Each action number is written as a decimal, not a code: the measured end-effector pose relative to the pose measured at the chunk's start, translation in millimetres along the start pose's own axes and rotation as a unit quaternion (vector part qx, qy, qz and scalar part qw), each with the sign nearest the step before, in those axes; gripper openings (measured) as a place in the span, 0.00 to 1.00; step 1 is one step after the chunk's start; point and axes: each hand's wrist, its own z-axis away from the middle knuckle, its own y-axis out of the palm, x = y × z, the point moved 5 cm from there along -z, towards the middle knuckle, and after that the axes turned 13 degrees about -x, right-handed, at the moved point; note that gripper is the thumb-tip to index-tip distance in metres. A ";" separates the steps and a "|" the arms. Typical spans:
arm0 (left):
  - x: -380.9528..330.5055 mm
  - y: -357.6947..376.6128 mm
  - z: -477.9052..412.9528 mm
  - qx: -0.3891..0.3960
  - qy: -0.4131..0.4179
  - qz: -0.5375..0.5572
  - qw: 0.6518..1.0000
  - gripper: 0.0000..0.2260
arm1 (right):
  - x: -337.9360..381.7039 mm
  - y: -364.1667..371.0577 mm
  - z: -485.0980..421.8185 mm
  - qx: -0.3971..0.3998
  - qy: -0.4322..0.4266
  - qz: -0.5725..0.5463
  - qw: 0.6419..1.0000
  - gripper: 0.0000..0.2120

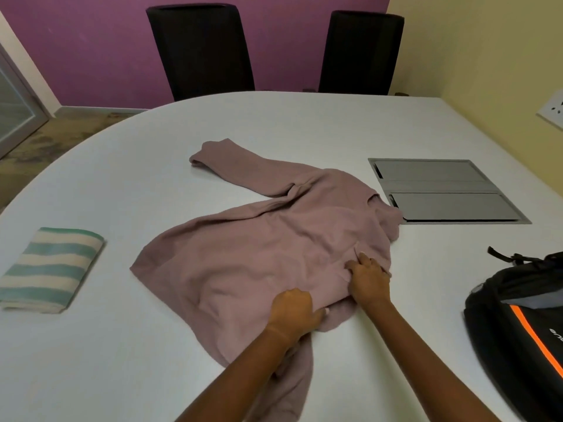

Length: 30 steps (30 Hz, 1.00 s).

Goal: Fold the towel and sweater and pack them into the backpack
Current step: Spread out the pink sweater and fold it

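The only writing I can find is pale lettering on the side of the black backpack (518, 324), beside its orange stripe, too small and cut off for me to read. That backpack lies at the right edge of the white table (122, 345), partly out of view. The mauve sweater (259, 239) is spread rumpled in the middle, its long axis running from the hem at the left toward the collar on the right, one sleeve reaching to the far left and another trailing off the near edge under my arms. Its collar end touches the grey hatch (447, 191) set in the tabletop. My left hand (294, 312) has its fingers curled closed into the near fabric, bunching it; my right hand (368, 280) is just beside it, pressing on the cloth with its fingers pinching a small ridge. The striped towel (50, 269), already folded, sits well apart at the left, with bare tabletop between. Two black chairs (201, 47) stand at the far side.
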 end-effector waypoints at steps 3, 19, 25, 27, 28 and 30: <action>12.5 -7.5 -9.2 0.074 -0.078 0.160 0.981 0.22 | 17.5 -15.1 22.2 -0.027 0.041 -0.056 0.997 0.20; 186.2 5.2 8.6 0.079 -0.210 -0.061 0.973 0.41 | 29.1 46.0 51.9 0.146 0.002 -0.065 0.987 0.69; 168.6 7.6 11.4 0.084 -0.197 -0.082 0.973 0.67 | 9.6 40.7 -9.3 0.192 -0.032 -0.009 0.981 0.39; 158.4 13.5 14.2 0.087 -0.182 -0.092 0.975 0.67 | 5.3 39.5 -26.7 0.201 -0.035 0.031 0.979 0.39; 149.8 14.8 15.5 0.073 -0.154 -0.105 0.980 0.65 | 4.6 38.6 -33.0 0.204 -0.033 0.045 0.977 0.38; 131.1 9.9 17.8 0.047 -0.120 -0.118 0.985 0.63 | 3.2 37.5 -42.3 0.200 -0.024 0.066 0.977 0.37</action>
